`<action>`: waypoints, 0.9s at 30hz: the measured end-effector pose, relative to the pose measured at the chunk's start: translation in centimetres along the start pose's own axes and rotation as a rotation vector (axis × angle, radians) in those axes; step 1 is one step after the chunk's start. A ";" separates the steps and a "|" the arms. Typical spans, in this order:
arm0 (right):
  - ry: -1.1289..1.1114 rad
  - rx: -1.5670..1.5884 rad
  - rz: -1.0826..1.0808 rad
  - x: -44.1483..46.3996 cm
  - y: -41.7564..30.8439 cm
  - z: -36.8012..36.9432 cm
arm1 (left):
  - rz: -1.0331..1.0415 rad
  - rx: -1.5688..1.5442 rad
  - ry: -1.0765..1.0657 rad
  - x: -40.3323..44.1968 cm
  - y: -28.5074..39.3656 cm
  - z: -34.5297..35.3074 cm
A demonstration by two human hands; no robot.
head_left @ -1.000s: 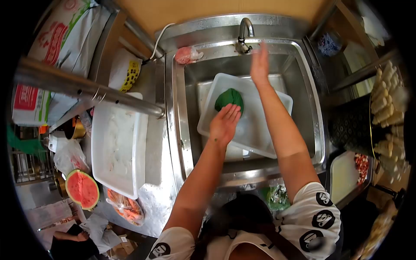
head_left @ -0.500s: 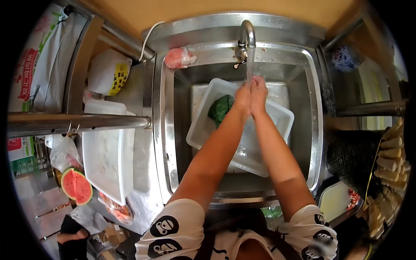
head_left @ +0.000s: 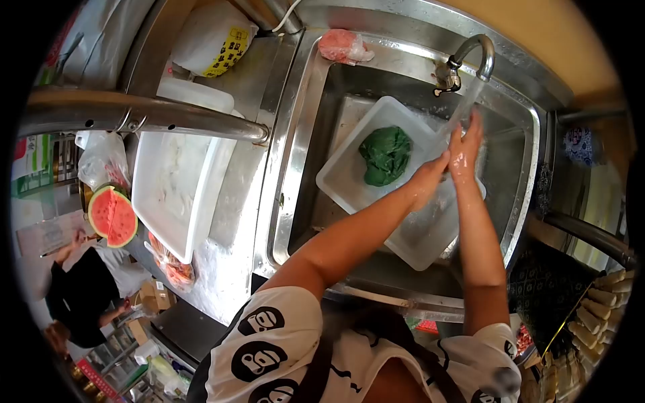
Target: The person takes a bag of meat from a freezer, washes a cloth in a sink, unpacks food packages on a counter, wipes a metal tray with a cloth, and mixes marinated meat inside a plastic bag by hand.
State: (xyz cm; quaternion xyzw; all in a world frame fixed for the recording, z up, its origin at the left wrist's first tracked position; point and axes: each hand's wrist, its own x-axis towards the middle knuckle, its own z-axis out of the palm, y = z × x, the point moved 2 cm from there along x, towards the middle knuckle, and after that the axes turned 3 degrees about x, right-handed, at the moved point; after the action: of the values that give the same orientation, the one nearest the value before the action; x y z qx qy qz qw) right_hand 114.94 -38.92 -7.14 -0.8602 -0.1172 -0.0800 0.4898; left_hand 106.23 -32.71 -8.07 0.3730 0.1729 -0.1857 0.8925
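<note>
Over the sink, under the running stream from the metal faucet (head_left: 474, 57), my two wet hands are close together. My right hand (head_left: 463, 149) has its fingers stretched up into the water. Against the lower part of its palm lies my left hand (head_left: 427, 180), its fingers extended and partly blurred. I see no object in either hand. Below them a white plastic tub (head_left: 359, 191) rests at an angle in the sink, with a crumpled dark green cloth-like or leafy bundle (head_left: 385, 156) inside. A second pale tub (head_left: 420, 245) is partly hidden under my forearms.
The steel sink (head_left: 282, 232) surrounds the tubs. A pink plastic-wrapped package (head_left: 342, 47) sits on its back left corner. Left are a white tray (head_left: 168, 181), a cut watermelon (head_left: 113, 216) and a metal rail (head_left: 168, 117). A person in black (head_left: 84, 295) is at lower left.
The camera view has turned and shifted left. My hands have slid apart from palm-to-palm, the left now lower against the right. The green bundle shows in full.
</note>
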 end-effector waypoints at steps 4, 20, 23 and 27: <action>0.075 -0.466 -0.493 3.7 -8.2 -1.4 | 0.387 1.683 0.983 -2.7 1.2 -7.2; -0.136 1.346 1.155 -8.7 -2.1 0.4 | 0.025 -0.415 0.068 -6.8 4.6 -4.4; -0.285 1.193 1.021 -10.5 -3.1 3.3 | 0.012 -0.690 -0.287 -8.9 5.1 -3.0; -0.381 1.656 1.087 -12.4 -6.4 4.7 | 0.044 -0.776 0.082 -12.9 8.5 -1.7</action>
State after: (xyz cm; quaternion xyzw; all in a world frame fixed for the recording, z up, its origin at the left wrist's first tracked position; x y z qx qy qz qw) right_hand 101.38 -33.25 -7.34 -0.1844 0.1958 0.3994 0.8764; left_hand 98.62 -23.29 1.71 0.0185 0.2579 -0.0722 0.9633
